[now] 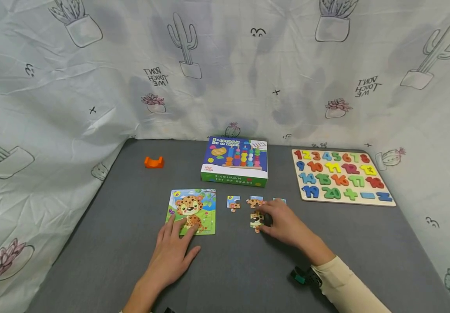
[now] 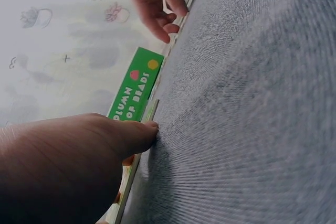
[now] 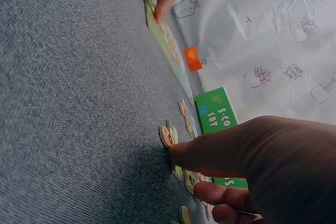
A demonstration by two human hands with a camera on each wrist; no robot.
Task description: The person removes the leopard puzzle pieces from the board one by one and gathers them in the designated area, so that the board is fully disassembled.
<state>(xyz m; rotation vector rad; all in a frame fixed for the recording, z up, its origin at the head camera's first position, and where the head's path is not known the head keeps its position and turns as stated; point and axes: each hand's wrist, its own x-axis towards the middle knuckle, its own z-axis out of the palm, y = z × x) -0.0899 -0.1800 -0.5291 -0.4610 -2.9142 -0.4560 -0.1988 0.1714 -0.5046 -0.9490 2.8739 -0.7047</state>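
My left hand [image 1: 172, 256] rests on the lower part of a leopard picture puzzle board [image 1: 208, 213], fingers spread and thumb beside it on the cloth. My right hand [image 1: 285, 221] pinches a leopard puzzle piece [image 1: 255, 220] between thumb and fingers, low over the table. In the right wrist view the thumb meets the edge of this piece [image 3: 169, 135]. Behind it lies a puzzle piece [image 1: 254, 201] with orange spotted fur. A blue-cornered puzzle piece [image 1: 233, 203] sits to the left, and another piece [image 1: 280, 200] is partly hidden behind the right hand.
A boxed bead set [image 1: 234, 163] stands at the back middle. To its right lies a wooden number board [image 1: 344, 178]. An orange plastic piece [image 1: 154, 162] is at the back left. Patterned cloth [image 1: 225, 65] hangs behind the grey table [image 1: 225, 274].
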